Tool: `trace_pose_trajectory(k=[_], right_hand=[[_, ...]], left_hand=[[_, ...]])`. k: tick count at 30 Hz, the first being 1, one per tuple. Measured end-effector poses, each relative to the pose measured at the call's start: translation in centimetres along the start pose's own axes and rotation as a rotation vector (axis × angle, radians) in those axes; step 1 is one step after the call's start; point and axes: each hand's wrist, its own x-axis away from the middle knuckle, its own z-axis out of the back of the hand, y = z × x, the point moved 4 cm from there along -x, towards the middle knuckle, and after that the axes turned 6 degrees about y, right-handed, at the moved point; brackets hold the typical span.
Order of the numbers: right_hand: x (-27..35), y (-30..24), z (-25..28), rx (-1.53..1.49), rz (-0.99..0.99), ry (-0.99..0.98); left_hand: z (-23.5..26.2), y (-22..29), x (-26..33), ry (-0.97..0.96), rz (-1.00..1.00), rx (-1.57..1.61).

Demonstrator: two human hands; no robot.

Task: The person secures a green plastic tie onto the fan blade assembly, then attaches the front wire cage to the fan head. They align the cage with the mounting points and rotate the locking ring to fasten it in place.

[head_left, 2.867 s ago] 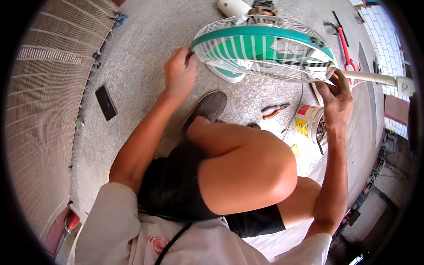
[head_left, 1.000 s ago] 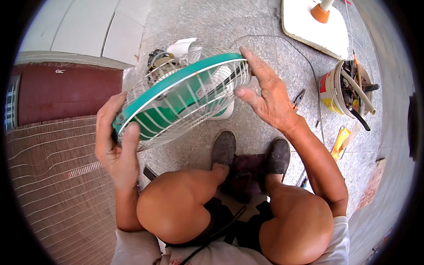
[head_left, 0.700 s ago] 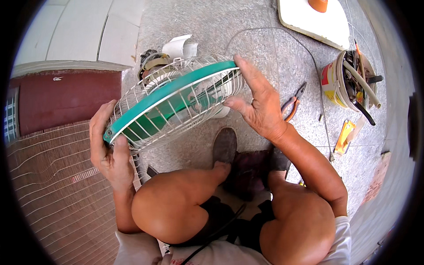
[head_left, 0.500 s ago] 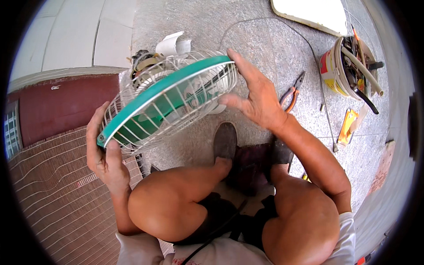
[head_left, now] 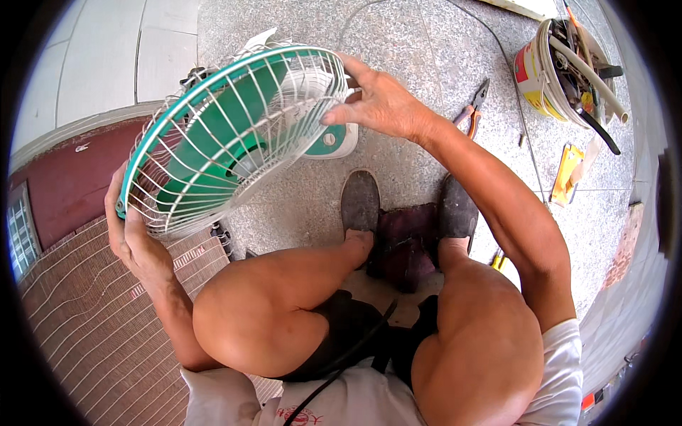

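Red lettering (head_left: 304,416) marks the shirt (head_left: 369,392); left hand (head_left: 144,245) and right hand (head_left: 387,106) share a grip on the fan cage (head_left: 234,138).

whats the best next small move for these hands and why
Probably tilt the round, green-rimmed white wire fan cage slightly more level: its left edge sits lower in view than its right, and the left hand and right hand grip opposite edges.

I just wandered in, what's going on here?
A person is holding a tilted, green-bladed fan head with both bare hands: the left hand at its lower left edge, the right hand at its upper right. On the floor to the right are pliers and a bucket packed with odds and ends.
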Motion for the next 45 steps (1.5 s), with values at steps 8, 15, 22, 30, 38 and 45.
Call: trace_pose_trajectory(k=[8,15,22,30,38,45], right_hand=[[-0.4,-2.3,1.3,0.044,0.075,0.178],[-1.3,-10.2,5.9,0.075,0.12,0.087],[-3.3,-13.5,8.7,0.564,-0.162,-0.07],[-3.5,-5.3,4.5,0.707,-0.192,-0.013],[-6.2,3.4,2.1,0.669,0.013,0.067],[-5.3,3.1,3.6,0.701,-0.268,-0.359]], left_hand=[[0.5,-0.8,-1.0,0.046,0.098,0.166],[0.2,-2.2,-2.1,0.016,0.317,0.515],[-3.9,-8.8,0.7,-0.097,0.812,0.659],[-8.7,-15.0,5.9,-0.16,1.066,0.632],[-11.0,-18.8,8.2,-0.217,1.262,0.539],[-12.1,-23.8,10.1,-0.234,1.29,0.757]])
